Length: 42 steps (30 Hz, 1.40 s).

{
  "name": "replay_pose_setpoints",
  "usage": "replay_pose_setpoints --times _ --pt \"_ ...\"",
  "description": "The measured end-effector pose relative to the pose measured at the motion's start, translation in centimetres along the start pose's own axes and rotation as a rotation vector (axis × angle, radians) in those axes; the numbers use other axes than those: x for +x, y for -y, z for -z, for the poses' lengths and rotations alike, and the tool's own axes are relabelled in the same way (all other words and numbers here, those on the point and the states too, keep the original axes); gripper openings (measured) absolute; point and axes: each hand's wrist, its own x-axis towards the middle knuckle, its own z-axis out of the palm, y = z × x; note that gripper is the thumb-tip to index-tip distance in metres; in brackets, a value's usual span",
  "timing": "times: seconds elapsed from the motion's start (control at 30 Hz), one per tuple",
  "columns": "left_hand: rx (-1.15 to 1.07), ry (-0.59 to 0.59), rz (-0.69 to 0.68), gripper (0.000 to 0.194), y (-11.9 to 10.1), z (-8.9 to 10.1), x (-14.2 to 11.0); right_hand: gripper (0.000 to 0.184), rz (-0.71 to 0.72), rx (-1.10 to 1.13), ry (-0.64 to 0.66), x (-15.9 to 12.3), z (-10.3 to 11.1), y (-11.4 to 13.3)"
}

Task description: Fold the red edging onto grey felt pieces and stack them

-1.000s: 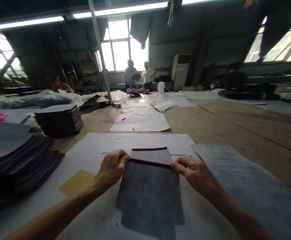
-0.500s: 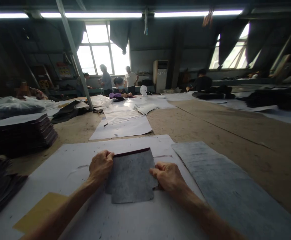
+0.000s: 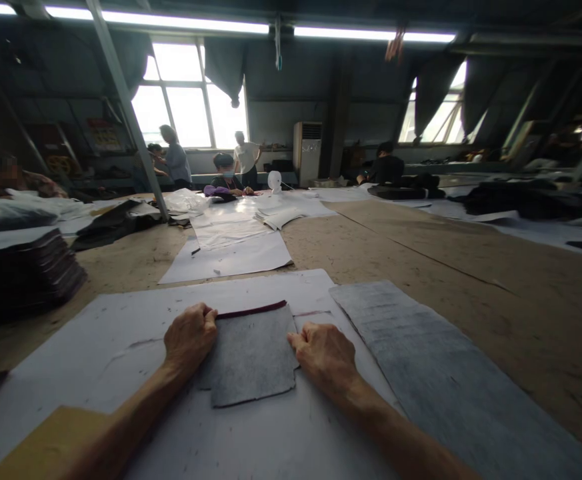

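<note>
Between my hands is a grey cut piece of fabric-like sheet [image 3: 253,357], notched at its lower corners, with a dark red strip [image 3: 253,309] along its far edge. My left hand [image 3: 191,339] is closed on its upper left corner. At the right edge, my right hand [image 3: 325,350] pinches the same piece with thumb and bent fingers. The piece is over a large white sheet [image 3: 135,320]; whether it touches the sheet all over I cannot tell. A larger grey sheet [image 3: 435,360] lies to the right of my right hand.
A stack of dark pieces [image 3: 25,273] stands at left. Yellow paper [image 3: 45,443] lies beside my left forearm. A slanted metal post [image 3: 128,110] rises beyond the stack. White papers [image 3: 231,250] lie farther up the table [image 3: 381,247]. Several people are at the back, one masked person [image 3: 227,180] seated there.
The camera view has turned slightly right, so the scene sits farther left. Both hands still hold the grey piece, whose near part now appears lower and flatter.
</note>
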Motion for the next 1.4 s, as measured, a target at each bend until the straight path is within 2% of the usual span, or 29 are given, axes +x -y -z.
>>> replay_pose_setpoints --times 0.3,0.43,0.53,0.67,0.73,0.8,0.93,1.03,1.17,1.3,1.4 --pt "-0.026 -0.109 -0.048 0.026 0.6 -0.6 0.4 0.036 0.005 -0.056 0.032 0.5 0.0 0.2" --pt "-0.073 -0.206 -0.116 0.038 0.7 0.0 -0.4 0.033 0.011 -0.055 0.054 0.5 -0.2 0.2" --pt "-0.128 -0.189 -0.287 0.041 0.0 -0.1 -2.2 0.03 0.013 -0.045 0.064 0.5 -0.5 0.1" --pt "-0.141 -0.037 -0.676 0.039 -1.1 -1.2 -4.5 0.029 0.03 -0.033 0.068 0.5 -0.3 -0.1" --pt "-0.092 -0.025 -0.816 0.042 -1.4 -1.8 -4.9 0.03 0.051 -0.031 0.064 0.2 0.2 -0.4" --pt "-0.053 -0.047 -0.856 0.043 -1.5 -2.2 -4.9 0.032 0.082 -0.035 0.052 -0.4 1.1 -0.7" --pt "-0.004 -0.051 -0.851 0.038 -1.3 -2.3 -4.5 0.032 0.193 -0.069 0.027 -2.8 4.0 -1.6" --pt "0.017 -0.046 -0.85 0.035 -1.3 -2.3 -4.5 0.025 0.276 -0.129 0.029 -5.7 6.2 -3.5" --pt "0.026 -0.042 -0.847 0.036 -1.4 -2.2 -4.7 0.024 0.324 -0.193 0.026 -10.0 7.7 -8.3" --pt "0.028 -0.025 -0.845 0.039 -1.6 -2.0 -4.7 0.026 0.347 -0.223 0.02 -12.8 7.3 -12.9" --pt "0.03 -0.034 -0.848 0.038 -1.6 -1.8 -4.7 0.019 0.432 -0.261 -0.038 -13.3 6.4 -14.5"
